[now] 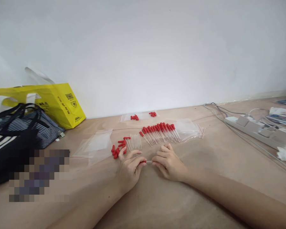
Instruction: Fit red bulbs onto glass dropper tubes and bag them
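Note:
My left hand (pixel 131 167) pinches a red rubber bulb, of which only a small bit shows at the fingertips. My right hand (pixel 169 162) is closed on a clear dropper tube (pixel 149 162), whose left end meets the bulb. Just beyond my left hand lie several loose red bulbs (pixel 116 152) and a row of bare clear tubes (pixel 135 142). Behind my right hand a slanted row of droppers (pixel 160 132) with red bulbs on their upper ends rests on the table.
Clear zip bags lie left (pixel 97 143) and right (pixel 188 128) of the rows. Another bag (pixel 143 116) with red bulbs lies by the wall. A yellow bag (pixel 66 108) and a black bag (pixel 16 152) stand left. A power strip (pixel 257 132) with cables sits right.

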Tool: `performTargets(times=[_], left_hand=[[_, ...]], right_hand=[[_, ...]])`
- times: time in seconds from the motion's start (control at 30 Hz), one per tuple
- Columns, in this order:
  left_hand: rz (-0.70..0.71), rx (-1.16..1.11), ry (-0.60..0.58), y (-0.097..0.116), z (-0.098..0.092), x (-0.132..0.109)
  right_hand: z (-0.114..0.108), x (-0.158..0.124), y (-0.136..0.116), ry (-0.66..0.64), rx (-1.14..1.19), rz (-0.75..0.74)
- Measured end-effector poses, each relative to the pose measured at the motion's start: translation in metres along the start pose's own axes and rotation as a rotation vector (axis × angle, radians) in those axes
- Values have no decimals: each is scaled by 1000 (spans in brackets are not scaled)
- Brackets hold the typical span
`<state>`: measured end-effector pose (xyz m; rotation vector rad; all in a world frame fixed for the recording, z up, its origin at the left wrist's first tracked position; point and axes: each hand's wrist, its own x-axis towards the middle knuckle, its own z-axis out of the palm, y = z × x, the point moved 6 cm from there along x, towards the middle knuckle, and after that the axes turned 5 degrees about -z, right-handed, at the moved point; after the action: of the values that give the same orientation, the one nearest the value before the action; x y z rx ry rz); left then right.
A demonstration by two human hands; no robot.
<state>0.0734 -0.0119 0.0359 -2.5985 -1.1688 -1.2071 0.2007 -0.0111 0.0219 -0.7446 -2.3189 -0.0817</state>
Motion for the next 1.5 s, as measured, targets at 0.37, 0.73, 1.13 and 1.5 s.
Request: performTargets(times=[0.37, 0.73, 1.13, 1.5], left_hand=[[20, -7, 13, 1, 1, -2], [40, 102, 44, 2, -12, 3], [-30, 136, 8, -10, -9, 3], [-334, 449, 85, -70, -25, 0]], right_hand=[[7, 3, 1, -56, 57, 47], [3, 1, 8, -56, 147, 111], [4, 2, 14, -116, -80, 44], [30, 27, 62, -37, -89, 624]])
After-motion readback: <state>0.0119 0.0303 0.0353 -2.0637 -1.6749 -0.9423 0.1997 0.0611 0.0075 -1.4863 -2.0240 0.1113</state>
